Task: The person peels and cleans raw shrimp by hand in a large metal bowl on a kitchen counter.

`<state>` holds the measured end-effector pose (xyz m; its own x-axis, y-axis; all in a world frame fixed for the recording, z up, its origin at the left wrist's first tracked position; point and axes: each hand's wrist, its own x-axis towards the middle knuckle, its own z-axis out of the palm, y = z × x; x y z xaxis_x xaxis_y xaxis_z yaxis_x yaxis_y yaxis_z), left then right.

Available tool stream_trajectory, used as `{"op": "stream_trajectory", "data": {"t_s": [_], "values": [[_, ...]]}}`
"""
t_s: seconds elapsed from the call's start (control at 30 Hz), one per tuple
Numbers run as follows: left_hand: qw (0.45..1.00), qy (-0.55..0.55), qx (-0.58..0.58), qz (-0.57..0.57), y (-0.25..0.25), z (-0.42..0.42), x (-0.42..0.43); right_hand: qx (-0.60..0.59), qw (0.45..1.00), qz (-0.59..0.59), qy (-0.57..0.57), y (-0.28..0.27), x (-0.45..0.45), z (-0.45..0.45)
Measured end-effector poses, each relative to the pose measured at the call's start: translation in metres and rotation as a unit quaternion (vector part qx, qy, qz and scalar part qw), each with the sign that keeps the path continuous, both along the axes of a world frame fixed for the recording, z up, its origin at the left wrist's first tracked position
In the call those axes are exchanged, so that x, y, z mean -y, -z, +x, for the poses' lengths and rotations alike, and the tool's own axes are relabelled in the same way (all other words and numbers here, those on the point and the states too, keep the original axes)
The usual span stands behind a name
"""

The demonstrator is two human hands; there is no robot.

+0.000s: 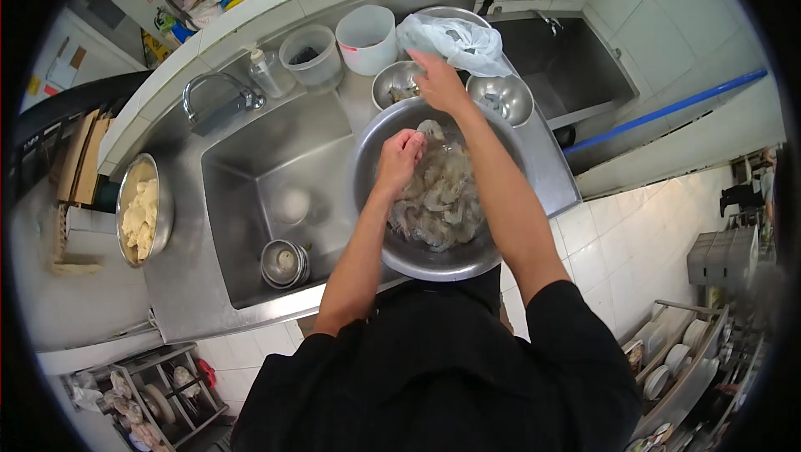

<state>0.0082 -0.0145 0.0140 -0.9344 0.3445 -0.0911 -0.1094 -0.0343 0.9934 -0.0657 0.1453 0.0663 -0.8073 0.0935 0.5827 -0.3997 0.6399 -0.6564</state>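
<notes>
A large metal bowl (365,227) full of raw grey shrimp (438,202) stands on the steel counter in front of me. Over its left part my left hand (402,157) is closed on a shrimp (430,130), fingers pinched together. Farther forward, my right hand (440,83) reaches over the far rim, beside a small metal bowl (395,85) holding some small pieces. Its fingers point toward the upper left; whatever they may hold is too small to make out. Right of that forearm sits a second small metal bowl (501,100) with grey pieces inside.
Left is a steel sink (250,243) with stacked small bowls (284,263). Behind stand a faucet (224,97), a soap bottle (269,75), two plastic tubs (311,56) and a white plastic bag (455,41). A bowl of yellowish dough-like food (142,210) sits far left; another sink (559,60) is at right.
</notes>
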Motion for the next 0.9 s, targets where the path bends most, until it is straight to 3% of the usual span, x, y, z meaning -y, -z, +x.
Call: {"op": "stream_trajectory", "data": {"t_s": [0.1,0.17,0.2,0.27,0.3,0.37,0.5,0.57,0.6,0.67,0.73,0.8,0.87,0.9], "values": [[0.997,0.023,-0.045,-0.053,-0.01,-0.006,0.007,0.011,0.992,0.123,-0.03,0.018,-0.016,-0.006],[0.991,-0.002,-0.092,-0.098,-0.009,-0.004,0.016,0.249,0.96,-0.078,-0.104,-0.003,-0.009,0.032],[0.991,-0.006,-0.088,-0.098,-0.01,-0.003,0.018,0.253,0.959,-0.076,-0.108,0.003,-0.004,0.052],[0.984,-0.006,-0.134,-0.119,-0.018,-0.004,0.02,0.312,0.903,-0.171,-0.239,0.013,0.003,0.083],[0.984,-0.005,-0.132,-0.122,-0.021,-0.005,0.019,0.314,0.902,-0.174,-0.24,0.012,0.003,0.088],[0.972,0.011,-0.178,-0.153,-0.029,-0.011,0.012,0.379,0.906,-0.138,-0.132,0.008,-0.005,0.098],[0.972,-0.032,-0.189,-0.136,-0.042,-0.052,-0.005,0.305,0.928,-0.195,-0.083,0.004,-0.046,0.089],[0.962,0.042,-0.221,-0.154,-0.068,-0.072,-0.013,0.189,0.965,-0.174,-0.055,-0.026,-0.05,0.089],[0.962,0.046,-0.221,-0.152,-0.076,-0.079,-0.02,0.188,0.965,-0.174,-0.05,-0.029,-0.047,0.086],[0.952,0.177,-0.224,-0.112,-0.088,-0.085,-0.031,0.167,0.947,-0.246,-0.122,-0.031,-0.037,0.079],[0.942,0.197,-0.242,-0.124,-0.096,-0.084,-0.039,0.235,0.937,-0.226,-0.122,-0.034,-0.045,0.076],[0.937,0.091,-0.306,-0.143,-0.096,-0.09,-0.044,0.244,0.948,-0.204,-0.014,-0.03,-0.054,0.071],[0.93,0.048,-0.312,-0.186,-0.093,-0.108,-0.041,0.21,0.955,-0.207,0.009,-0.025,-0.07,0.068],[0.913,0.023,-0.338,-0.227,-0.09,-0.118,-0.041,0.187,0.963,-0.164,0.099,-0.025,-0.08,0.065]]}}
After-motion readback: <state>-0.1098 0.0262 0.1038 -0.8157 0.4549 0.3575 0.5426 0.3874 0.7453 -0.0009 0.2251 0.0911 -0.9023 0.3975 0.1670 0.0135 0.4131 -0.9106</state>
